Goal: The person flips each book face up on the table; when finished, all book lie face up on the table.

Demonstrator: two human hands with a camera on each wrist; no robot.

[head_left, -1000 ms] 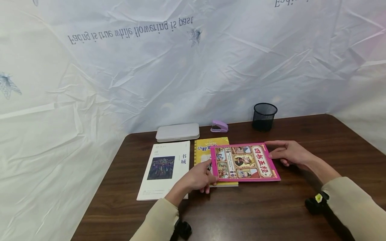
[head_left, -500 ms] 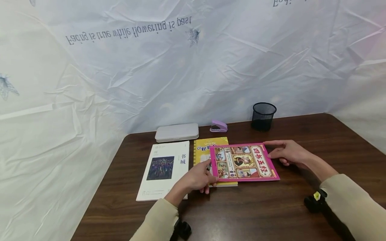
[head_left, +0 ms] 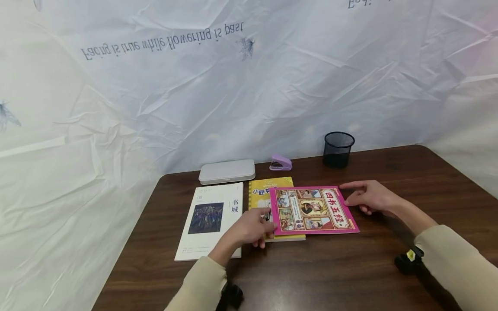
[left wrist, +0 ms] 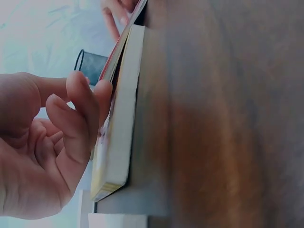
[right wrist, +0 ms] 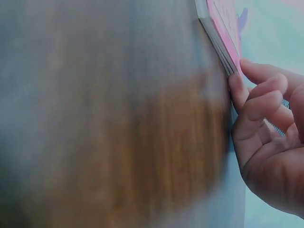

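The pink picture book (head_left: 311,211) lies partly across a yellow book (head_left: 258,198), its right part reaching past it. My left hand (head_left: 250,226) is at the pink book's left edge, with the thumb just at the border. In the left wrist view, its loosely bent fingers (left wrist: 78,111) stand beside the thick page block of the yellow book (left wrist: 121,123). My right hand (head_left: 371,197) holds the right edge near the far corner. In the right wrist view, two fingertips (right wrist: 249,69) meet the pink book's corner (right wrist: 227,31), one above and one below.
A white book (head_left: 210,224) with a dark picture lies left of the yellow one. Along the back of the brown table (head_left: 311,272) are a white flat case (head_left: 227,171), a purple stapler (head_left: 281,163) and a black mesh pen cup (head_left: 338,151). A pale fabric sheet hangs behind.
My left hand has drawn slightly left, its thumb sliding back from over the pink book's cover to its edge. The right hand and the pink book stay nearly in place.
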